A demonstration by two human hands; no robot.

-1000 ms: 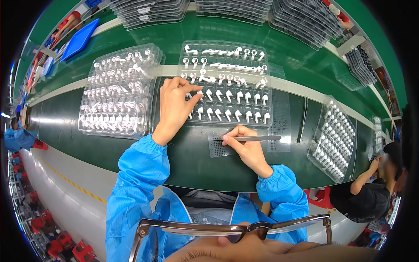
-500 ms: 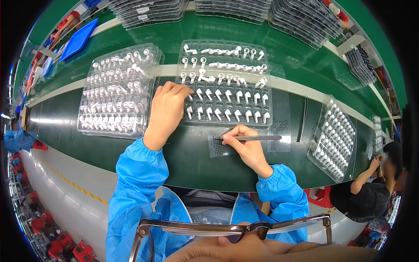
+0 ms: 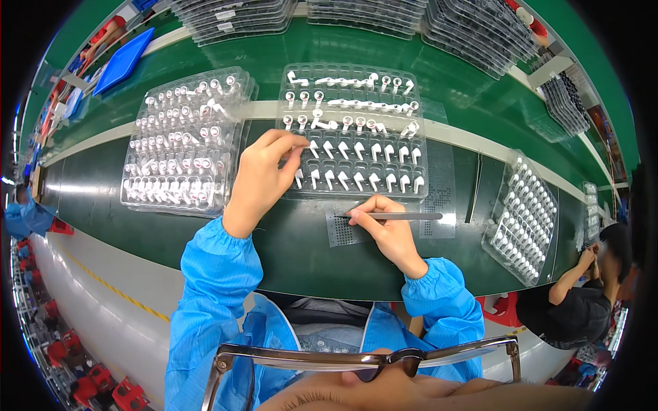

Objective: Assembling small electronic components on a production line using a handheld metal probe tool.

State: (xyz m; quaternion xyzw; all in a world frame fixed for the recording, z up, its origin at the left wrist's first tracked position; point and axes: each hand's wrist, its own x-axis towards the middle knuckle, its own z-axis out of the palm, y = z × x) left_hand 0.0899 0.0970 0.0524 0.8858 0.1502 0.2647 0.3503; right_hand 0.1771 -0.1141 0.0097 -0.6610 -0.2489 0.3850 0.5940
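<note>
Left hand (image 3: 264,175), at the tray's (image 3: 356,196) 9 o'clock: grip cannot be told. Right hand (image 3: 389,231): gripping tweezers (image 3: 415,216). Buds (image 3: 375,148): likely light, stiff, slippery; best pinched by the stem.

Beyond the right hand's grip (image 3: 389,236) stand tray stacks (image 3: 367,17); farther left, 1 blue tray (image 3: 125,61); well rightward, 1 person in black (image 3: 572,315).

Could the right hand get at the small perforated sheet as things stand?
Probably yes: the right hand holds a slim grey tool over the small perforated sheet, with nothing visible in between.
</note>
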